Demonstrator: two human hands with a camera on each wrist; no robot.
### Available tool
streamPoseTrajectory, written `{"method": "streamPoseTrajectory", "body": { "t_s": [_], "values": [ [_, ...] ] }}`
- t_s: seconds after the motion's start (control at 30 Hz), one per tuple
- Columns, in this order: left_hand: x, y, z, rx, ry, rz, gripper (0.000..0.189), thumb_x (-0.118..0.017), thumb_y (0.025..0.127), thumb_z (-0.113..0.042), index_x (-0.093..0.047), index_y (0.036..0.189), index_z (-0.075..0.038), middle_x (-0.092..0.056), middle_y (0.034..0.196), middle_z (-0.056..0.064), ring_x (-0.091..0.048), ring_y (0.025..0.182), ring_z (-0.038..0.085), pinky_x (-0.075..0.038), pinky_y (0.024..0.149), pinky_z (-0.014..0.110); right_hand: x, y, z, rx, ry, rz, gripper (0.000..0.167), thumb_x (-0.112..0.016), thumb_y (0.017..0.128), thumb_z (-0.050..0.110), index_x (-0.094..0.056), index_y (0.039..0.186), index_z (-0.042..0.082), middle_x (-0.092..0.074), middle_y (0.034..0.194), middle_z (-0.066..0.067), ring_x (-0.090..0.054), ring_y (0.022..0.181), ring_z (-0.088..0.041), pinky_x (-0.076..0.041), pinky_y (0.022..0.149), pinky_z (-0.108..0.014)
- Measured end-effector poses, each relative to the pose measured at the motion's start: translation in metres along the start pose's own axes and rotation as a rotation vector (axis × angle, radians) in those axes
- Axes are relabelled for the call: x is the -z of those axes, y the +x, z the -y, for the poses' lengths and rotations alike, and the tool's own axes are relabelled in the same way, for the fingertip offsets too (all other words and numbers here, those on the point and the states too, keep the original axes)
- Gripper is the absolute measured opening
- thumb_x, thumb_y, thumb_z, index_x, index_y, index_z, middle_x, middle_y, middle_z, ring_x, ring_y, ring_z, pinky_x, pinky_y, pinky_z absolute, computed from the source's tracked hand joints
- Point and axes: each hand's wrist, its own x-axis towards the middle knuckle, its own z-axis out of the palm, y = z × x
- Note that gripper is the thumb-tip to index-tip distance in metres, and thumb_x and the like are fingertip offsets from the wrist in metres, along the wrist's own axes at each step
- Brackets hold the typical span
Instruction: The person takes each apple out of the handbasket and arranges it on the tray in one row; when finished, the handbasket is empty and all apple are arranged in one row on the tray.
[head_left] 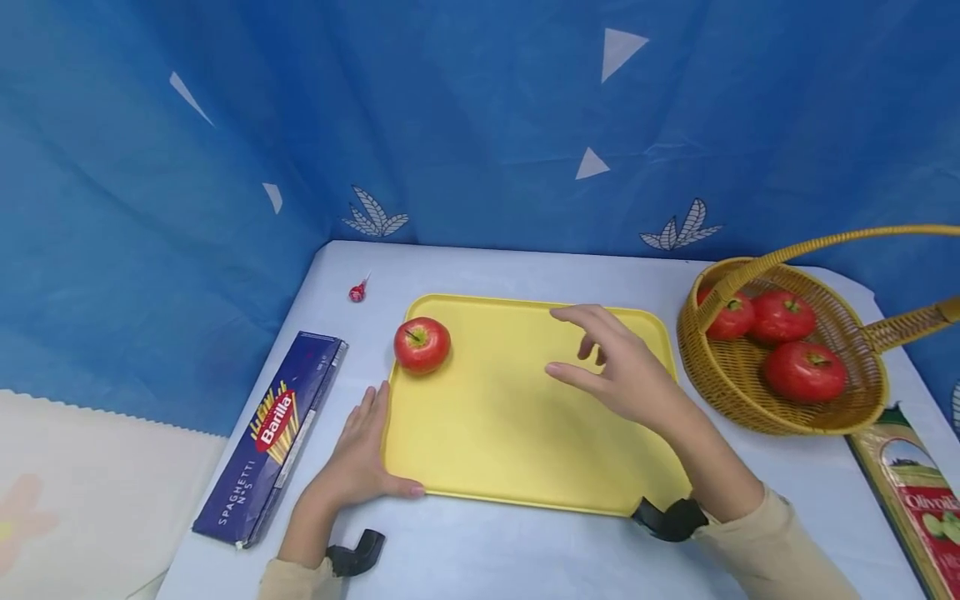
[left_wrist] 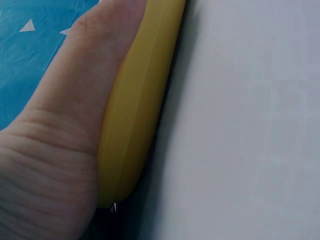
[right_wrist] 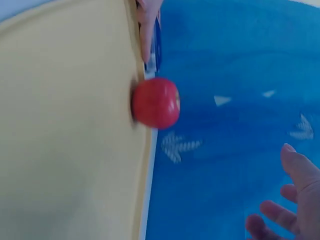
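A yellow tray (head_left: 517,417) lies on the white-covered table, with one red apple (head_left: 422,345) at its far left corner. My left hand (head_left: 362,458) rests against the tray's near left corner, its fingers straight along the left side and the thumb at the front edge. In the left wrist view the thumb (left_wrist: 85,65) lies along the tray's yellow side (left_wrist: 137,100). Above the right half of the tray hovers my right hand (head_left: 618,367), thumb and fingers spread apart around nothing. The right wrist view shows the apple (right_wrist: 156,103) well away from those fingers.
Right of the tray stands a wicker basket (head_left: 720,392) with a tall handle, holding three red apples (head_left: 806,371). A red carton (head_left: 918,500) lies in front of it. On the left are a blue spaghetti box (head_left: 270,437) and a small red lollipop (head_left: 357,292). Blue curtain hangs behind.
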Motion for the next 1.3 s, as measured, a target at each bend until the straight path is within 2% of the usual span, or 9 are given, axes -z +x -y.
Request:
{"method": "streamPoseTrajectory", "body": {
  "t_s": [0.2,0.3,0.43,0.5,0.57,0.67,0.77,0.93,1.3],
  "values": [
    [0.001,0.0,0.0,-0.01,-0.003,-0.003,0.159,-0.089,0.045,-0.069,0.006,0.16,-0.012,-0.002,0.168,0.015,0.005,0.156,0.035,-0.003,0.124,0.059,0.031,-0.046,-0.039,-0.044,-0.084,-0.191,0.061,-0.08,0.085,0.024,-0.055,0.14,0.017,-0.059,0.128,-0.005,-0.051,0.083,-0.007,-0.049,0.068,-0.018],
    [0.002,0.0,-0.001,-0.013,-0.003,0.0,0.159,-0.089,0.046,-0.068,0.005,0.16,-0.011,-0.003,0.168,0.015,0.004,0.156,0.035,-0.003,0.124,0.059,0.047,-0.066,-0.062,-0.133,-0.111,-0.273,0.062,-0.082,0.082,0.02,-0.056,0.138,0.015,-0.059,0.126,-0.007,-0.05,0.087,-0.005,-0.043,0.069,-0.005],
    [0.002,-0.001,-0.003,-0.004,-0.007,0.005,0.158,-0.09,0.046,-0.067,0.005,0.16,-0.011,-0.002,0.168,0.015,0.005,0.156,0.035,-0.003,0.124,0.06,0.07,-0.09,-0.096,-0.308,-0.176,-0.318,0.065,-0.08,0.084,0.027,-0.053,0.141,0.014,-0.055,0.132,-0.015,-0.049,0.101,-0.018,-0.034,0.07,0.002],
    [0.002,-0.001,-0.003,-0.002,-0.005,0.006,0.158,-0.09,0.046,-0.068,0.005,0.16,-0.012,-0.002,0.168,0.015,0.005,0.156,0.035,-0.003,0.124,0.06,0.079,-0.099,-0.114,-0.393,-0.21,-0.328,0.069,-0.078,0.086,0.029,-0.048,0.145,0.013,-0.05,0.137,-0.021,-0.048,0.112,-0.031,-0.049,0.082,-0.012],
    [0.001,-0.001,-0.002,-0.001,-0.005,0.005,0.159,-0.09,0.046,-0.068,0.005,0.16,-0.012,-0.002,0.168,0.015,0.005,0.156,0.034,-0.003,0.124,0.06,0.087,-0.107,-0.13,-0.479,-0.238,-0.335,0.073,-0.076,0.088,0.032,-0.042,0.15,0.011,-0.043,0.145,-0.026,-0.042,0.127,-0.044,-0.056,0.096,-0.04],
    [0.001,-0.001,-0.002,-0.003,-0.003,0.003,0.159,-0.089,0.046,-0.068,0.006,0.16,-0.012,-0.002,0.168,0.015,0.005,0.156,0.034,-0.003,0.124,0.059,0.094,-0.115,-0.149,-0.594,-0.262,-0.335,0.078,-0.071,0.091,0.035,-0.033,0.154,0.008,-0.03,0.154,-0.031,-0.022,0.143,-0.052,-0.035,0.095,-0.079],
    [0.001,0.0,-0.002,-0.004,-0.004,0.003,0.158,-0.089,0.047,-0.068,0.006,0.16,-0.012,-0.002,0.168,0.015,0.005,0.156,0.034,-0.003,0.124,0.06,0.097,-0.119,-0.164,-0.669,-0.283,-0.317,0.08,-0.069,0.093,0.037,-0.03,0.154,0.005,-0.024,0.155,-0.033,-0.014,0.146,-0.053,-0.033,0.096,-0.08],
    [0.001,0.0,-0.001,-0.005,-0.001,0.005,0.157,-0.089,0.047,-0.068,0.006,0.16,-0.013,-0.002,0.168,0.014,0.005,0.156,0.034,-0.003,0.124,0.06,0.099,-0.119,-0.178,-0.766,-0.339,-0.251,0.087,-0.069,0.091,0.043,-0.025,0.155,0.004,-0.019,0.155,-0.035,-0.013,0.142,-0.057,-0.038,0.088,-0.08],
    [0.0,-0.001,0.0,0.002,-0.003,-0.002,0.158,-0.089,0.046,-0.069,0.006,0.16,-0.015,-0.001,0.168,0.014,0.004,0.156,0.035,-0.003,0.124,0.059,0.105,-0.118,-0.192,-0.838,-0.367,-0.18,0.101,-0.072,0.087,0.047,-0.016,0.157,0.003,-0.017,0.151,-0.041,-0.017,0.132,-0.061,-0.044,0.078,-0.077]
  ]
}}
